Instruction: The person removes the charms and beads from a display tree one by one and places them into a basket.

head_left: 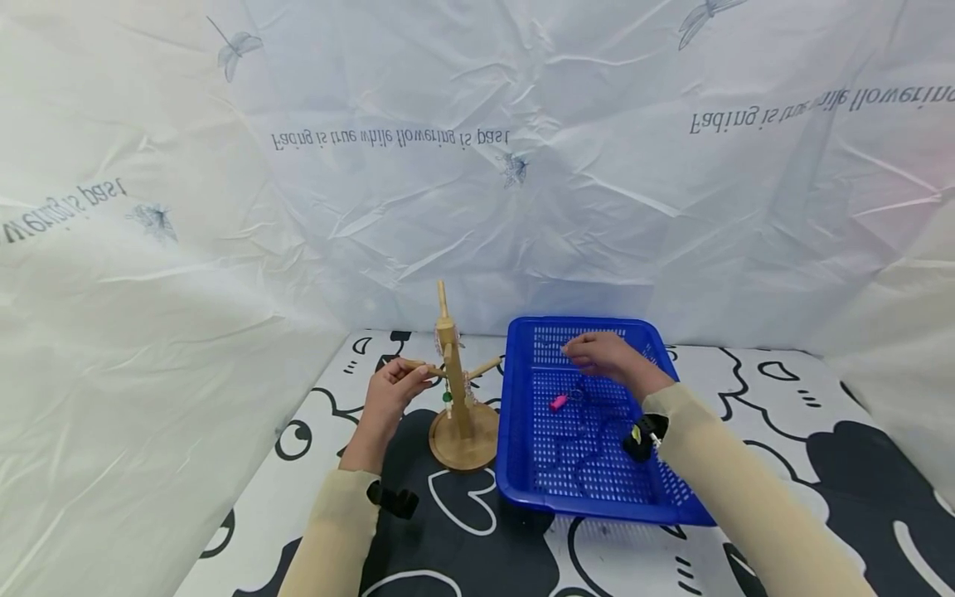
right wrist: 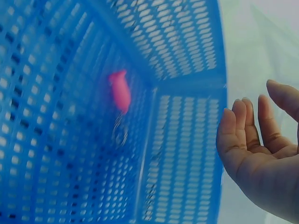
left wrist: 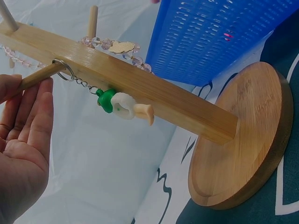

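left wrist: left grip [left wrist: 28,135] pinches a peg [left wrist: 37,78] of the wooden stand [left wrist: 154,93]; green-and-white keychain [left wrist: 108,101] looped round that peg by its ring, unreadable from head | right wrist: right grip [right wrist: 254,149] loose, holding nothing; pink keychain [right wrist: 120,93] lies in blue basket [right wrist: 219,140] | head alone: both grips together, stand upright beside basket on table [head_left: 254,514]

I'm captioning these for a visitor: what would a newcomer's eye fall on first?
Probably the bright blue basket, with a pink keychain inside. To its left stands a wooden rack, where the left hand pinches a peg bearing a green-and-white keychain.
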The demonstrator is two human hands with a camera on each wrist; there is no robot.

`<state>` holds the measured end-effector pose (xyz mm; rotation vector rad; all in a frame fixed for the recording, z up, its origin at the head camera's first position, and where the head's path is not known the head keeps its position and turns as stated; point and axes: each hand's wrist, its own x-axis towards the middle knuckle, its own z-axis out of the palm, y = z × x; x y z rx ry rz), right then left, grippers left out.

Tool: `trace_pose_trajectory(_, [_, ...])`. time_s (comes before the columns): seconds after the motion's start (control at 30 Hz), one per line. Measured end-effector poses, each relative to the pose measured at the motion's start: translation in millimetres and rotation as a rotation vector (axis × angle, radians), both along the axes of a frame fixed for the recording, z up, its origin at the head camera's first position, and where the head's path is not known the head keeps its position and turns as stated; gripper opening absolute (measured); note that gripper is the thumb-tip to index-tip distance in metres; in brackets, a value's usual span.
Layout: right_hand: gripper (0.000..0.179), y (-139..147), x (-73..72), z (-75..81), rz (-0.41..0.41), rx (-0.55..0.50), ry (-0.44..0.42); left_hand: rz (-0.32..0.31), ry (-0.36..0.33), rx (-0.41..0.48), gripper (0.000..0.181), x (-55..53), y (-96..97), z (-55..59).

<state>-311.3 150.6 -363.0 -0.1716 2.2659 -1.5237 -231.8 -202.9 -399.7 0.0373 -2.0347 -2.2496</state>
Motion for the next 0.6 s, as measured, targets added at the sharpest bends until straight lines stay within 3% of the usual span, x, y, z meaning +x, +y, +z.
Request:
trace_pose_trajectory(0.27, [0.049, -19, 13.1, 12.1, 0.037, -0.084, 0.003, 0.005, 0.001, -0.001, 0.004, -0.7, 0.0, -0.8])
trace_pose_trajectory(0.6, [0.048, -47, 30.9, 13.8, 0.055, -0.192, -0.029, 0.001, 0.010, -0.001, 0.004, -0.2, 0.1, -1.2])
